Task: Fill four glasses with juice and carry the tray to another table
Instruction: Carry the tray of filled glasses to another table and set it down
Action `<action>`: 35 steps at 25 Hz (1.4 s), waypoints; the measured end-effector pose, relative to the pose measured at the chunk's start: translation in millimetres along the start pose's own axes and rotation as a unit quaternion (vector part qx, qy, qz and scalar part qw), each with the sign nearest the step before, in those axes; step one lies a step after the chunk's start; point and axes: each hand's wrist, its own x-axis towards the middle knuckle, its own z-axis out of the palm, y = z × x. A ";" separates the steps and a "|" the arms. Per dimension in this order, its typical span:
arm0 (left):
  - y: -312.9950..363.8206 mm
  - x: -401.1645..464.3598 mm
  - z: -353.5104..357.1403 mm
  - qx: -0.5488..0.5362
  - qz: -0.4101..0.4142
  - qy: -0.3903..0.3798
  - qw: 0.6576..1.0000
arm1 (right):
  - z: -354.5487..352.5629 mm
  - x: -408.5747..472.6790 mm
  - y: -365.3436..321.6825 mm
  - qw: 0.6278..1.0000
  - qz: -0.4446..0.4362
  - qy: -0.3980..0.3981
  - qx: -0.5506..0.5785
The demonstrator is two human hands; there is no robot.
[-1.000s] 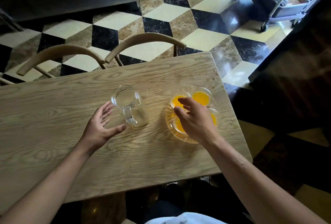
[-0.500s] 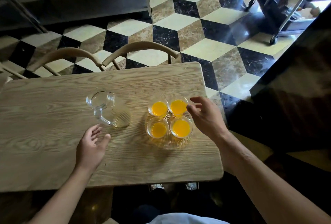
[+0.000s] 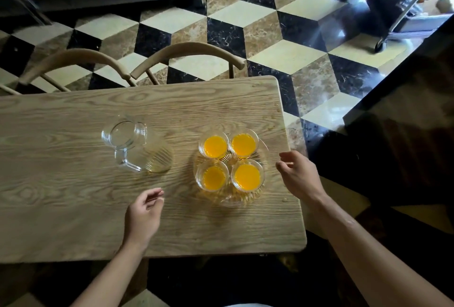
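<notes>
Glasses (image 3: 247,177) of juice fill the tray (image 3: 258,196) — left hand (image 3: 143,216) and right hand (image 3: 298,175) flank it, each grip released.

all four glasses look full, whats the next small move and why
Probably bring both hands to opposite edges of the tray: all four glasses hold juice, the jug looks empty, and the left hand and right hand are open, holding nothing.

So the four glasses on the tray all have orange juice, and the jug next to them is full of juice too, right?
Not quite. The head view shows the jug empty and clear. The four glasses on the tray do hold orange juice.
</notes>
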 end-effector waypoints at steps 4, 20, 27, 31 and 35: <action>-12.6 19.7 23.9 -0.014 -0.012 -0.041 0.999 | 19.4 9.7 14.3 0.999 0.025 -0.016 -0.021; 2.7 77.4 83.6 0.004 -0.019 -0.084 0.996 | 58.6 42.1 43.4 0.994 0.092 -0.003 -0.061; 25.0 93.7 94.2 0.059 -0.025 -0.106 0.992 | 64.8 51.8 34.3 0.994 0.103 -0.002 -0.046; 26.6 101.7 99.7 0.109 -0.027 -0.114 0.987 | 63.6 51.9 31.0 0.994 0.108 -0.009 -0.020; 28.5 104.0 102.5 0.135 -0.038 -0.107 0.984 | 64.8 50.5 30.8 0.994 0.111 -0.001 -0.011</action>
